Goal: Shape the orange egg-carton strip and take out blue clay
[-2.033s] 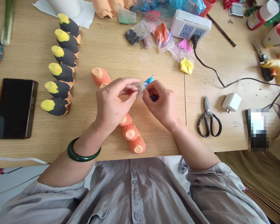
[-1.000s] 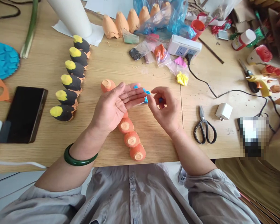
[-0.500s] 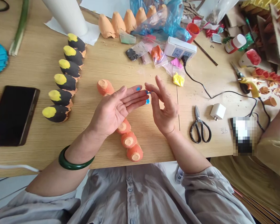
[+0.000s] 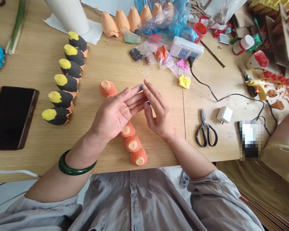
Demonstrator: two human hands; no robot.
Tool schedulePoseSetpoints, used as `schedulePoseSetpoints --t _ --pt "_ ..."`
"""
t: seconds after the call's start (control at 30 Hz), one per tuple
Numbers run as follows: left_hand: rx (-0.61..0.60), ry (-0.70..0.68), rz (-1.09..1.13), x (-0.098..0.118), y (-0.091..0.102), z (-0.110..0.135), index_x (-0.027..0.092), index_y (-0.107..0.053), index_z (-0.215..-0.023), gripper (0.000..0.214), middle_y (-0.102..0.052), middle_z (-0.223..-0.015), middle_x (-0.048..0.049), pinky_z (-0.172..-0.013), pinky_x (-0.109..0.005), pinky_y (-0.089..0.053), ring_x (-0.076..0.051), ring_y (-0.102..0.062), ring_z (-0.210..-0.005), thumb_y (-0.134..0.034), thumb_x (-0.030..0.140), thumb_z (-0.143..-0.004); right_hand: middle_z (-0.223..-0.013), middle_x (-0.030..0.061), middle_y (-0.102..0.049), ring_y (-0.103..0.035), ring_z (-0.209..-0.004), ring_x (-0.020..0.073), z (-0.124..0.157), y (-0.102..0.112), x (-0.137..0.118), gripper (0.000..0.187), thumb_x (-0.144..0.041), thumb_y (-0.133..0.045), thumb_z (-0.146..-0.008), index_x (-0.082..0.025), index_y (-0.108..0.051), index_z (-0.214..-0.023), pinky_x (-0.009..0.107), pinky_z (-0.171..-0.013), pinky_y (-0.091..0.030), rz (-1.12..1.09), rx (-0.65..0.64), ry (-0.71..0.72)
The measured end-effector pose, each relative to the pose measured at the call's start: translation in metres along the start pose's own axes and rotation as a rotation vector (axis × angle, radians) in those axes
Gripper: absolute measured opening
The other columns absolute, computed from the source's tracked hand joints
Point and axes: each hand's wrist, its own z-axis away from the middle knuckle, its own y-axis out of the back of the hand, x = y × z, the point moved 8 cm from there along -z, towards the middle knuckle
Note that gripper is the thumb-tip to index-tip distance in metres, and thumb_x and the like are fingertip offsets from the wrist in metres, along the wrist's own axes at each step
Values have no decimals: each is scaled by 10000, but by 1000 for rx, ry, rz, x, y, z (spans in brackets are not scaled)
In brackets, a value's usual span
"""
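Left hand [image 4: 115,115] and right hand [image 4: 157,112] are raised over the middle of the bench [image 4: 38,64], palms angled toward each other, fingers spread. Grip open on both, nothing clenched. Tiny blue clay bit [image 4: 140,87] stuck on a left fingertip. Blue sliver [image 4: 147,102] shows in the gap between the hands; can't tell if it touches either. Orange egg-carton cones [image 4: 132,143] lie in a line under the hands, one more cone [image 4: 108,89] just past the left fingertips. Black-and-yellow painted cones [image 4: 66,77] form a curved row left of centre. Upper centre: bagged yellow clay [image 4: 184,81] near a power strip [image 4: 186,48]. Scissors [image 4: 205,131] at right. Green bangle [image 4: 73,168] on left wrist.
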Motion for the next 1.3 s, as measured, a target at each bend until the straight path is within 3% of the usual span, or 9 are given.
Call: schedulePoseSetpoints --t 0.23,0.47,0.6,0.73,0.9,0.97,1.03,1.13,1.3 --pt "-7 55 -58 0 -3 1 231 -858 -1236 406 -802 -1537 -89 -1322 -554 -568 -342 -662 -1581 -497 412 -1197 -1881 62 -496 -274 -1852 320 -6 -17 6 737 -401 -697 -1096 -379 -435 -1785 661 -1509 -306 68 -164 -62" --pt "83 52 -207 -6 7 -3 233 -846 -1270 430 -809 -1494 -141 -1274 -627 -605 -371 -683 -1562 -551 525 -1157 -1967 90 -327 -322 -1836 271 -6 1 11 828 -355 -554 -1188 -381 -82 -1868 544 -1480 -399 31 -120 -180" --pt "65 9 -262 -5 10 -5 248 -845 -1290 417 -823 -1451 -125 -1271 -623 -606 -379 -687 -1557 -595 547 -1142 -1951 96 -359 -278 -1851 273 -8 0 1 846 -318 -585 -1172 -358 -99 -1864 546 -1514 -341 15 -145 -115" --pt "57 51 -241 -8 8 -5 233 -859 -1271 383 -832 -1433 -122 -1290 -601 -599 -373 -679 -1566 -586 468 -1142 -1949 111 -363 -261 -1854 218 -8 -2 -1 724 -587 -298 -1227 -278 -145 -1864 497 -1522 -316 -28 -116 -30" --pt "91 54 -187 -7 6 -2 209 -865 -1221 360 -821 -1470 -141 -1322 -627 -567 -373 -702 -1539 -610 446 -1131 -1834 126 -554 -515 -1734 245 -7 8 23 653 -650 -240 -1222 -286 -458 -1719 523 -1458 -430 -153 55 -196" --pt "112 1 -216 -4 7 -1 220 -865 -1208 288 -821 -1466 -132 -1330 -636 -553 -376 -702 -1539 -678 414 -1105 -1568 131 -776 -752 -1460 241 -6 23 39 538 -616 -319 -1230 -290 -639 -1515 476 -1291 -595 -191 188 -312" --pt "132 -52 -255 0 9 0 225 -868 -1188 217 -828 -1438 -128 -1331 -628 -550 -379 -715 -1520 -741 356 -1070 -1141 90 -865 -821 -1059 224 -6 39 49 433 -580 -458 -1208 -256 -742 -1247 420 -1001 -668 -134 244 -380" --pt "155 -89 -283 2 12 -1 217 -865 -1190 201 -839 -1403 -128 -1333 -603 -550 -366 -738 -1488 -746 309 -1058 -798 6 -751 -615 -701 157 -12 51 54 279 -432 -702 -1085 -231 -720 -892 335 -704 -494 22 90 -440" --pt "193 -72 -212 4 12 -2 176 -849 -1156 221 -861 -1334 -118 -1353 -543 -538 -317 -768 -1442 -664 213 -1040 -789 -18 -727 -560 -727 142 -14 33 35 118 -218 -842 -944 -207 -737 -891 319 -713 -354 232 -384 -517"
